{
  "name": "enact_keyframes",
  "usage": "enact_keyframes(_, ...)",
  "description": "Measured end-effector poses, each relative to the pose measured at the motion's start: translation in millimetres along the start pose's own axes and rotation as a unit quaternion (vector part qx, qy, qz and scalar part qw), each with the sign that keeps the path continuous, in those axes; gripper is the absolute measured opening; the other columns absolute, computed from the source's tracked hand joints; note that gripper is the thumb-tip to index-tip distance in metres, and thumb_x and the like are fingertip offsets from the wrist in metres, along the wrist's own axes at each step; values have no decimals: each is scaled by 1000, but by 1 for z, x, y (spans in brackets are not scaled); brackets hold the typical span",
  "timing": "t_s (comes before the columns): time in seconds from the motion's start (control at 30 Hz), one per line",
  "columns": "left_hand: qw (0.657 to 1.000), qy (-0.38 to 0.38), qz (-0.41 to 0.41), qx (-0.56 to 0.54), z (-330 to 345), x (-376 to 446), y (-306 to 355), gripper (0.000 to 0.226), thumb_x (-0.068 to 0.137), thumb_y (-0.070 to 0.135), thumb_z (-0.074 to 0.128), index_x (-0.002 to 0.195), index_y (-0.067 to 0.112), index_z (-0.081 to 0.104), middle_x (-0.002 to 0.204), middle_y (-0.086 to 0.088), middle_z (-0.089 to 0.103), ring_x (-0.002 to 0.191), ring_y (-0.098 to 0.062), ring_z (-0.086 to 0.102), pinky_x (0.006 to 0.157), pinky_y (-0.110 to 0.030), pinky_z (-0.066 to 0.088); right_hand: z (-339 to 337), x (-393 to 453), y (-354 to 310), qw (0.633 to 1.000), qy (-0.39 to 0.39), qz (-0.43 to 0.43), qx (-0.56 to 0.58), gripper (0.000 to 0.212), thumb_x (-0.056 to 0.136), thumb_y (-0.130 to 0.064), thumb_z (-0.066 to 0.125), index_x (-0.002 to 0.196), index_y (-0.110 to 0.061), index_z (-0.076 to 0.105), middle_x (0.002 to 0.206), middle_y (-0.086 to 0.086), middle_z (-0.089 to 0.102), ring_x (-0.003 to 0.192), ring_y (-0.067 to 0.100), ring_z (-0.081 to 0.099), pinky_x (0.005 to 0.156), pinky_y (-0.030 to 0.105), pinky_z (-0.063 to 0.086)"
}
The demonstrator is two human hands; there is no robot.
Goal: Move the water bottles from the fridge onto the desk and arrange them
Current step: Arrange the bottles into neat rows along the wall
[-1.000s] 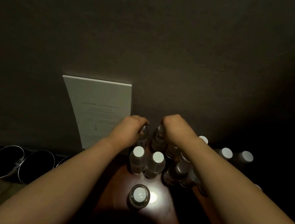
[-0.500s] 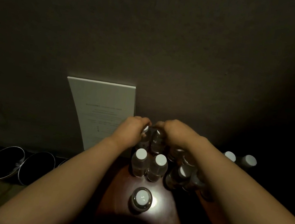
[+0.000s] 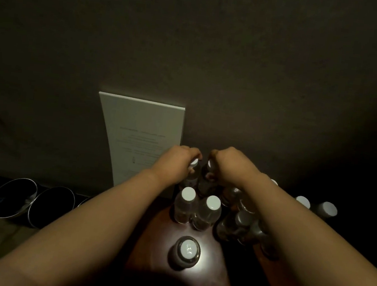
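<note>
Several clear water bottles with white caps stand on a dark reddish wooden desk [image 3: 211, 278]. At the back by the wall, my left hand [image 3: 176, 162] grips the neck of one bottle [image 3: 192, 175] and my right hand [image 3: 229, 168] grips the neck of the bottle [image 3: 207, 178] beside it. The two held bottles stand side by side, almost touching. In front of them a pair of bottles [image 3: 196, 209] stands upright. A single bottle [image 3: 186, 253] stands nearest me in a bright patch of light. More bottles [image 3: 239, 222] cluster under my right forearm, and two caps [image 3: 315, 206] show at the far right.
A white printed card [image 3: 140, 139] leans against the dark wall, left of the bottles. Two dark round bowls with pale rims [image 3: 33, 202] sit on the left. The room is dim, and the right side is in deep shadow.
Both hands have drawn together at the back row, bringing the two held bottles side by side. The view has shifted slightly.
</note>
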State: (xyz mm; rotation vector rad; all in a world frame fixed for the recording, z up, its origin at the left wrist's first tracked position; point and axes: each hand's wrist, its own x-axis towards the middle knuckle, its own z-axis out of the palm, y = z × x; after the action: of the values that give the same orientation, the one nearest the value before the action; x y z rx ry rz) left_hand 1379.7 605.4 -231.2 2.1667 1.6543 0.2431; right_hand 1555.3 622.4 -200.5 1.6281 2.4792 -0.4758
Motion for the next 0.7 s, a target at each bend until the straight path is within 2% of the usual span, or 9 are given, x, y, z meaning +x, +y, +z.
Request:
enact_keyframes(0.33, 1000, 0, 10, -5, -2, -1, -4, 44, 83, 11, 75, 124, 18, 62, 118, -10, 66, 110, -28, 61, 92, -36, 49, 11, 6, -10, 998, 25, 57, -9, 44, 85, -42, 69, 111, -8, 56, 102, 16, 63, 91, 34, 62, 67, 35, 44)
enact_keyframes(0.53, 999, -16, 26, 18, -5, -1, -1, 44, 84, 11, 73, 126, 18, 60, 119, -10, 64, 109, -29, 60, 91, -38, 50, 7, 4, -5, 999, 10, 33, -3, 37, 83, -40, 72, 104, -13, 58, 89, 7, 61, 74, 24, 53, 63, 31, 41)
enact_keyframes(0.7, 999, -25, 33, 34, -6, -1, -2, 44, 85, 11, 72, 127, 17, 59, 119, -10, 63, 110, -28, 60, 91, -37, 49, 4, 2, -6, 1000, 3, 16, 7, 36, 82, -37, 74, 106, -14, 60, 95, 8, 64, 79, 24, 56, 66, 30, 42)
